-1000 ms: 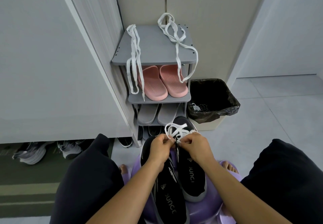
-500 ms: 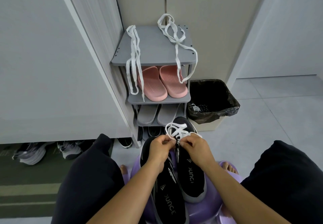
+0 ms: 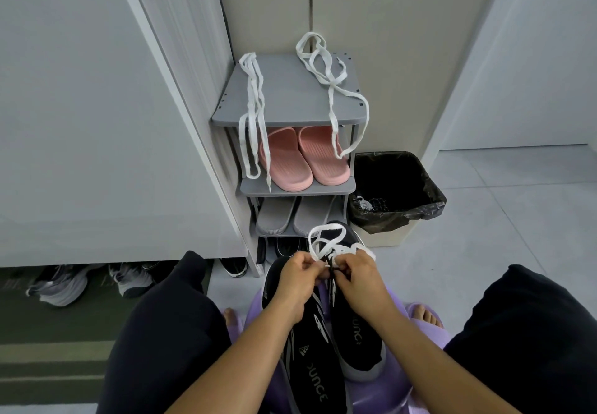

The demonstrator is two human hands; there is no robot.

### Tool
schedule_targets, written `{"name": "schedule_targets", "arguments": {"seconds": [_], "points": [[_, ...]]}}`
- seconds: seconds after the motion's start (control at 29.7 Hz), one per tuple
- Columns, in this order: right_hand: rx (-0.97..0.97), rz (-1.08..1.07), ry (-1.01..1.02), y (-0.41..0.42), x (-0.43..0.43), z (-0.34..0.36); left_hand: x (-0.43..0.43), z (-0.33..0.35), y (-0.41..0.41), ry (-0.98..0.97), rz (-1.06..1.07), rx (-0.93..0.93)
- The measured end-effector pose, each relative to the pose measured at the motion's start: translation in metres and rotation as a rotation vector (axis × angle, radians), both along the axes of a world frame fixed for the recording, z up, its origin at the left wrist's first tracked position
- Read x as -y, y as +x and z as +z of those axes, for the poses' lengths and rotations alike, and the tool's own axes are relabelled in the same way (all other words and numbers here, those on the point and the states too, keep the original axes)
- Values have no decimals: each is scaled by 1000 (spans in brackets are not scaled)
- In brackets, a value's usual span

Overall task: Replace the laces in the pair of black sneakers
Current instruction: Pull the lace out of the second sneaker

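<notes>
I take the grey plastic shoe rack [image 3: 290,100] as my reference. Directly in front of its lowest shelf, between the person's knees, the two black knit sneakers with white lettering [image 3: 310,368] lie side by side with their toes toward the rack. They rest on a purple round stool [image 3: 387,391].

A white flat lace [image 3: 326,228] stands up in a loop over the right-side sneaker, just before the foot of the rack. The left hand [image 3: 298,279] pinches this lace with curled fingers, and the right hand [image 3: 363,279] pinches it in the same way. The two hands almost touch, and a short lace end shows between them.

Compared with one second ago, I see almost no change. Both hands remain at the same spot before the rack, and the loop keeps nearly the same shape. From this I judge that the work is slow, fine work at one eyelet or one knot. I cannot tell whether the lace is going in or coming out.

On the top of the rack, two more white laces [image 3: 255,103] hang over the front edge, so in my opinion much of the task remains.
</notes>
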State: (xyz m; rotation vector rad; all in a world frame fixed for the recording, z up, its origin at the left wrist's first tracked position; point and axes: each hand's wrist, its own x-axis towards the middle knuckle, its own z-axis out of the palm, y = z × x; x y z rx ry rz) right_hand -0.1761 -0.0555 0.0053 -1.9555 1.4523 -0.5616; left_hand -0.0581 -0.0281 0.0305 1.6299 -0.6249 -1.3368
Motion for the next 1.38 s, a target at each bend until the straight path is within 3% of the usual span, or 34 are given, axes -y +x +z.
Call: {"name": "schedule_targets", "arguments": {"seconds": [0.1,0.17,0.3,0.4,0.54,0.67,0.84,0.98,1.01,1.11,1.15,1.25,1.38], "points": [[139,-138,113,-4,3,4,5,13,12,-81,240,-85],[188,-225,148,-12,8,8,7,17,25,-70,234,106],[67,-296,133,-29,16,1,2,5,28,57,-90,612],[-8,-264,143,-30,15,-2,-6,-6,14,-66,-308,1048],[-52,-213,56,-26,14,1,-2,-2,3,-316,-415,1103],[-62,-200,35,-28,14,3,7,-5,1,-268,-696,1219],[-38,-228,-33,-25,9,16,11,-4,4,-322,-638,1250],[76,-95,236,-21,4,31,8,11,5,-312,-631,1288],[110,-94,271,-22,5,32,6,17,6,-289,-667,1225],[176,-177,307,-27,12,28,-3,33,10,-142,-762,743],[151,-198,291,-28,15,26,-6,33,12,-113,-749,686],[84,-213,252,-27,17,20,-2,15,20,-81,-528,852],[138,-225,243,-21,19,17,4,-1,8,-55,-357,712]]}}
